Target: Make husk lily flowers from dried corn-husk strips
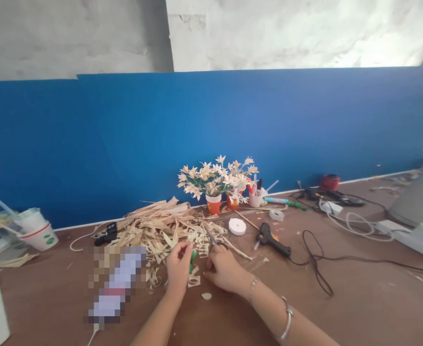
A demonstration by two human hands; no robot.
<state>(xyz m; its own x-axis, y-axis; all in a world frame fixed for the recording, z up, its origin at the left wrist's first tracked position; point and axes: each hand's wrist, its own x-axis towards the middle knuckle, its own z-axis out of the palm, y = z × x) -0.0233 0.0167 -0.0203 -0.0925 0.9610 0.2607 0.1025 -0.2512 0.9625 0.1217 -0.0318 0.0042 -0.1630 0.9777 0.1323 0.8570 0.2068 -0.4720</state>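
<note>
My left hand point(178, 269) is closed in a pinch, thumb and fingertips together; whatever is in it is too small to make out. A green item point(192, 262), perhaps a roll of tape, shows just right of its fingers. My right hand point(225, 269) is closed around the handles of a pair of scissors point(210, 235), whose blades point away and to the left. Just beyond both hands lies a heap of dry, pale corn husk strips point(153, 226). A single cut petal point(206, 296) rests on the brown table point(261, 312) below them.
Husk flowers point(214, 175) stand in a red-and-white cup point(213, 204) by the blue partition point(125, 134). Rightward lie a white roll point(237, 226), a glue gun point(271, 240) with its cord, and a power strip point(413, 238). Cups point(40, 235) stand left, near a blurred-out object point(119, 286).
</note>
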